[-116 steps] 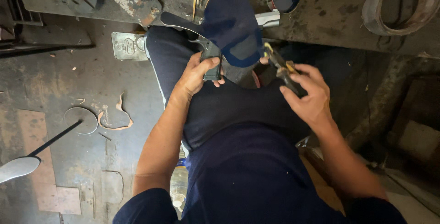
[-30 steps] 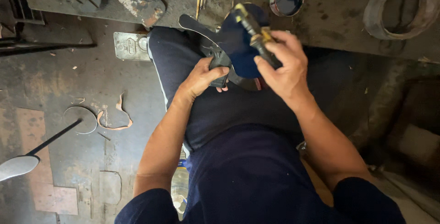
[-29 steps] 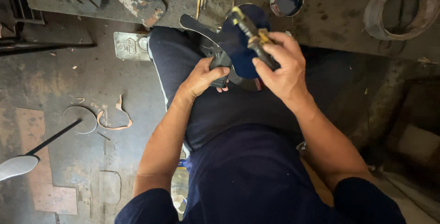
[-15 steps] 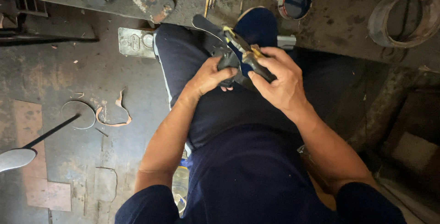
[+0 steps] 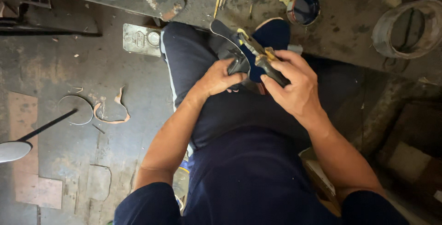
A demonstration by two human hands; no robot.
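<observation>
I sit with a dark blue shoe (image 5: 271, 36) upside down on my lap, its grey sole (image 5: 228, 45) turned up. My left hand (image 5: 220, 77) grips the shoe near the heel and holds it steady. My right hand (image 5: 294, 84) is closed around the dark handle of a tool (image 5: 262, 59) with a yellow band, whose metal tip lies against the edge of the sole. Both hands are close together over my dark trousers.
A flat metal tin (image 5: 142, 40) lies on the floor by my left knee. A small pot of dark liquid (image 5: 304, 8) stands beyond the shoe. A round metal ring (image 5: 407, 29) sits at the far right. Leather scraps (image 5: 108, 112) and a long-handled spoon-like tool (image 5: 18, 146) lie at left.
My right hand has come down from above the toe toward my lap, and the tool now lies along the sole's edge. My left hand has kept its grip on the shoe.
</observation>
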